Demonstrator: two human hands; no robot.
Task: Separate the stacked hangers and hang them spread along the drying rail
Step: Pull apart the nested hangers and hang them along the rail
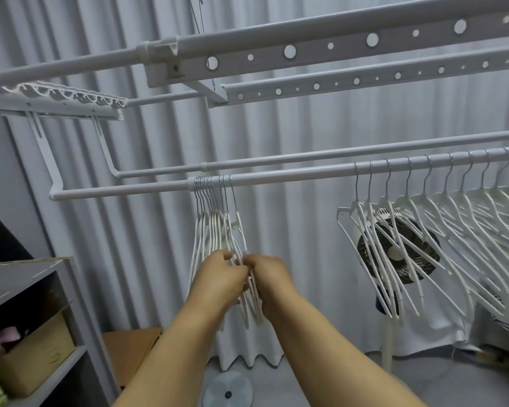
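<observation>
Fingers of the left hand [218, 277] and right hand [269, 279] pinch into the lower part of the stacked hangers [215, 230], a tight bunch of thin white frames with grey wire hooks crowded together on the drying rail [291, 175]. Further right, spread hangers [441, 224] dangle evenly along it.
</observation>
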